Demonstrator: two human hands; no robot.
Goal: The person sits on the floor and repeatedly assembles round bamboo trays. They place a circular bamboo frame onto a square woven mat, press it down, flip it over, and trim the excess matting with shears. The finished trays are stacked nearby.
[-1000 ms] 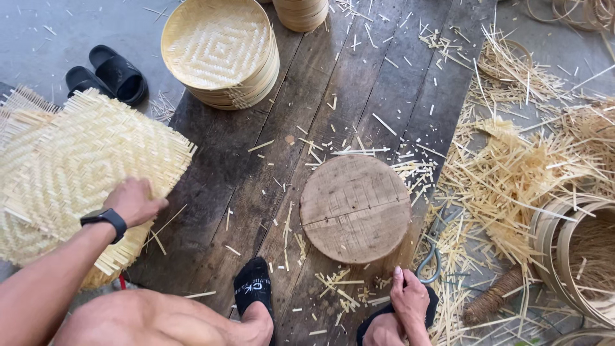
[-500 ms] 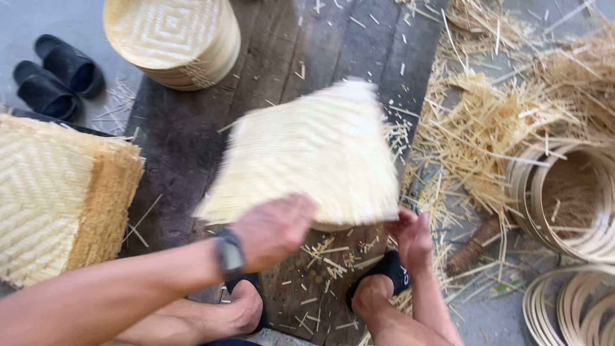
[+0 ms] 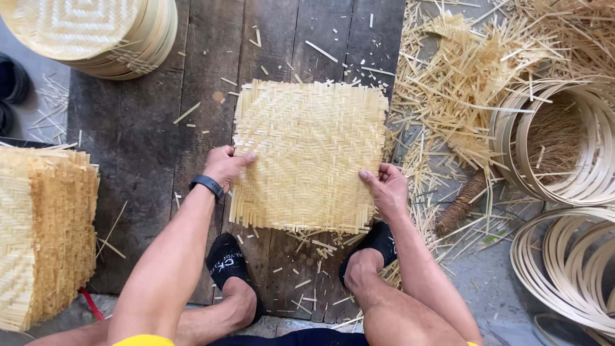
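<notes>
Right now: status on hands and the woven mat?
Left hand and right hand grip opposite edges of woven mat. Mat flat on dark planks. Nothing on top of mat.

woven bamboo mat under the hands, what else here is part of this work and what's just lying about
In hand:
woven bamboo mat
left hand
right hand

Lying about:
stack of woven mats
round woven lids
bamboo hoops
bamboo offcuts
black sandals
</notes>
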